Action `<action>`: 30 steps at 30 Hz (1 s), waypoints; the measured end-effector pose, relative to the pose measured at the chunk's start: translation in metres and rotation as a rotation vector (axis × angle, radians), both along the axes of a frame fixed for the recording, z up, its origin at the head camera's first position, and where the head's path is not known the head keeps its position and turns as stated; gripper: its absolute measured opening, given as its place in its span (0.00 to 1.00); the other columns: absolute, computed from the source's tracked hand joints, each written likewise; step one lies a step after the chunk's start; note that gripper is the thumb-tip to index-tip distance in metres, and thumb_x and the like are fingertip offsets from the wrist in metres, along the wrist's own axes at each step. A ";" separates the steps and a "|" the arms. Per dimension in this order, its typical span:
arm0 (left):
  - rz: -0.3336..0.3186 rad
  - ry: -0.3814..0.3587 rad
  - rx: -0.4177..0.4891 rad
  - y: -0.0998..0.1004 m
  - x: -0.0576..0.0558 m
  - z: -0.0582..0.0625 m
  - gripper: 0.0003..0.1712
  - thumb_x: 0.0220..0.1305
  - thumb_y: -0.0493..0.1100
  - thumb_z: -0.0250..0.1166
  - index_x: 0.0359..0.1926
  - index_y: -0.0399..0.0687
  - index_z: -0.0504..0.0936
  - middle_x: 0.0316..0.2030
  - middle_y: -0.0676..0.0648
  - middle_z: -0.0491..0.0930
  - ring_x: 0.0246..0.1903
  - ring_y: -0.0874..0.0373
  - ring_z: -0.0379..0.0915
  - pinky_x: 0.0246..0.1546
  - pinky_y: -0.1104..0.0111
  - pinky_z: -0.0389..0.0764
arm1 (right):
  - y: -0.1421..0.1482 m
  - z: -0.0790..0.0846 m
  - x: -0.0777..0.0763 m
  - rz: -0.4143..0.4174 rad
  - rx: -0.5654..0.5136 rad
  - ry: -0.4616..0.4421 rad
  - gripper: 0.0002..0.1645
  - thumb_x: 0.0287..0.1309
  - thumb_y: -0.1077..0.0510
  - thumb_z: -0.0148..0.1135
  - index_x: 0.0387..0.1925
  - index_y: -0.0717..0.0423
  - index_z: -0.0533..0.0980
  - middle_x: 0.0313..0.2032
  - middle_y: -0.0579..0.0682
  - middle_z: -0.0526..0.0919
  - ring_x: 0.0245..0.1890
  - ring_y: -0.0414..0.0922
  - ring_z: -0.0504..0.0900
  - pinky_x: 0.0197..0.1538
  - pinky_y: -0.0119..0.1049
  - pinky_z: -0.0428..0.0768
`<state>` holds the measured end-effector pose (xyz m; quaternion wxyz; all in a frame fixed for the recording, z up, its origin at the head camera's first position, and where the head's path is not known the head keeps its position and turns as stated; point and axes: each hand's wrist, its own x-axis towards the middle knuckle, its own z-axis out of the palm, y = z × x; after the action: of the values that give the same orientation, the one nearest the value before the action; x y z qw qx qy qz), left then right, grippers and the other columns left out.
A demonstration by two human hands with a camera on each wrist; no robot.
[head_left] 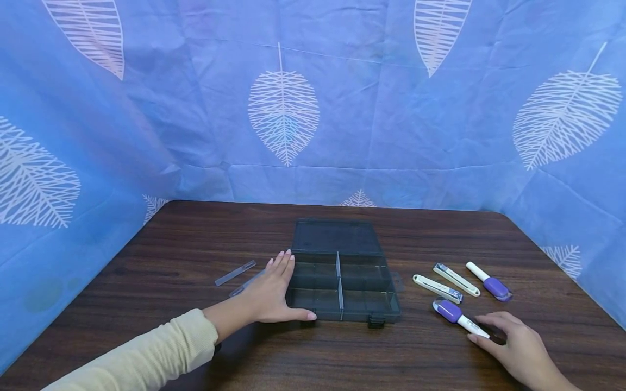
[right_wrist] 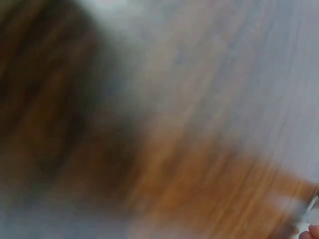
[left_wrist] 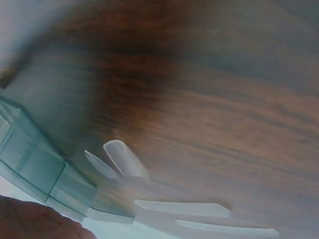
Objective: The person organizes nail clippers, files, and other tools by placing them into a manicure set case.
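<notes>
My left hand [head_left: 273, 293] rests on the left side of a dark translucent divided box [head_left: 337, 206], fingers stretched along its side and thumb at the front edge. The box's lid [head_left: 337, 237] lies back, away from me. At the right, my right hand [head_left: 520, 347] has its thumb and fingers around the white cap of a purple nail polish bottle [head_left: 448, 310] lying on the table. Beyond it lie two white-handled nail clippers [head_left: 437, 288] and a second purple-and-white nail polish bottle [head_left: 496, 288]. The right wrist view is mostly blurred table, with fingertips [right_wrist: 313, 232] at the corner.
Clear plastic divider strips [head_left: 235, 273] lie on the brown wooden table [head_left: 195, 228] left of the box. Upright dividers [head_left: 340, 293] split its inside into compartments. A blue cloth with white leaf patterns [head_left: 342, 125] hangs behind the table and at both sides.
</notes>
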<state>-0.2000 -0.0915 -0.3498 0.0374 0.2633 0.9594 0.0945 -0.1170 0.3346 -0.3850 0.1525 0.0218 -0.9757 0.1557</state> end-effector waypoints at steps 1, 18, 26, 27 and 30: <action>0.002 0.003 -0.005 -0.001 0.000 0.000 0.67 0.47 0.77 0.56 0.71 0.35 0.45 0.72 0.37 0.41 0.72 0.44 0.36 0.70 0.51 0.47 | 0.001 0.000 0.001 -0.002 0.003 0.004 0.22 0.38 0.53 0.75 0.37 0.60 0.82 0.35 0.52 0.82 0.26 0.32 0.74 0.26 0.30 0.70; 0.040 -0.025 -0.026 -0.004 0.002 0.001 0.65 0.48 0.77 0.56 0.71 0.34 0.47 0.72 0.36 0.44 0.72 0.44 0.39 0.70 0.53 0.49 | 0.002 0.005 0.000 -0.054 -0.052 -0.090 0.08 0.47 0.58 0.69 0.29 0.57 0.81 0.23 0.44 0.76 0.19 0.28 0.61 0.23 0.27 0.63; 0.037 -0.023 -0.041 -0.004 0.001 0.002 0.65 0.48 0.77 0.56 0.71 0.34 0.48 0.72 0.36 0.45 0.72 0.45 0.40 0.70 0.54 0.49 | -0.001 0.005 -0.002 -0.040 -0.070 0.021 0.04 0.45 0.61 0.70 0.27 0.55 0.82 0.14 0.39 0.70 0.15 0.29 0.57 0.19 0.28 0.58; 0.036 -0.025 -0.042 -0.004 0.001 0.002 0.65 0.48 0.77 0.56 0.71 0.35 0.47 0.72 0.37 0.44 0.72 0.45 0.39 0.70 0.54 0.49 | -0.001 0.005 -0.002 -0.036 -0.077 0.029 0.04 0.45 0.62 0.70 0.26 0.55 0.81 0.14 0.39 0.69 0.15 0.29 0.57 0.19 0.27 0.58; 0.036 -0.028 -0.048 -0.004 0.001 0.002 0.65 0.48 0.77 0.55 0.71 0.35 0.47 0.72 0.37 0.44 0.72 0.45 0.39 0.70 0.54 0.49 | -0.001 0.004 -0.003 -0.024 -0.093 0.038 0.04 0.45 0.62 0.70 0.26 0.55 0.81 0.14 0.37 0.69 0.15 0.29 0.57 0.19 0.27 0.58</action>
<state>-0.1988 -0.0953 -0.3474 0.0556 0.2439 0.9652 0.0758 -0.1205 0.3332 -0.3807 0.1738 0.0059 -0.9645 0.1988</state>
